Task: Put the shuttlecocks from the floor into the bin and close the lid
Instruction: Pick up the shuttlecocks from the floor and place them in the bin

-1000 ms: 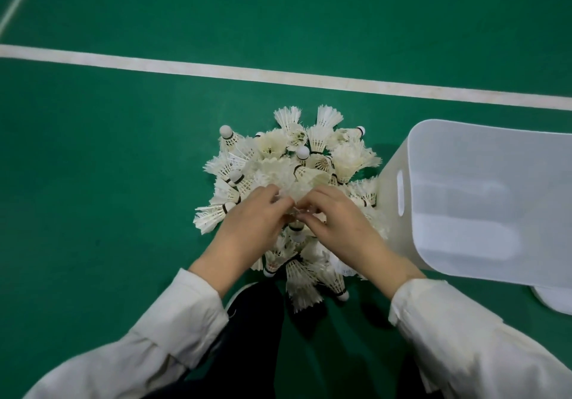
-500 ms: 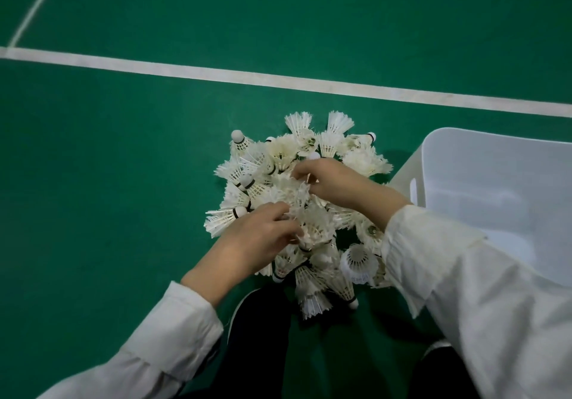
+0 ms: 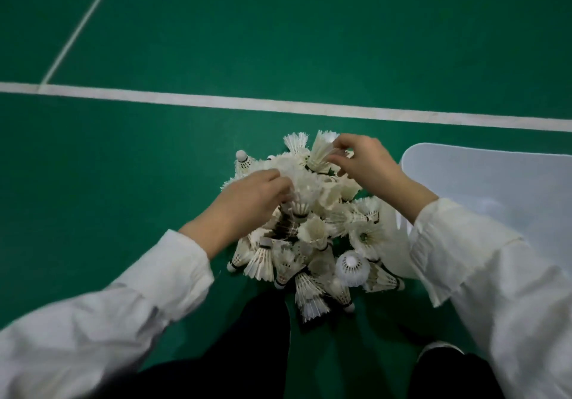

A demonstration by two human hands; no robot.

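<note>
Upper centre, the right hand (image 3: pixel 368 163) pinches a shuttlecock (image 3: pixel 320 152) by its feathers, grip tight. The left hand (image 3: pixel 257 200) curls its grip round feathers atop the white, frayed pile (image 3: pixel 312 237) mid-frame on the green floor (image 3: pixel 154 182); its fingertips blur. The white bin (image 3: pixel 495 188), at the right edge, is cut off and partly behind a sleeve (image 3: pixel 483 275).

Pile of white feathered shuttlecocks (image 3: pixel 312 234): frayed, matt. Beside the pile, translucent white plastic bin (image 3: pixel 495 182): smooth, satin. Under the pile, green court floor (image 3: pixel 278 42): matt, slight sheen.
</note>
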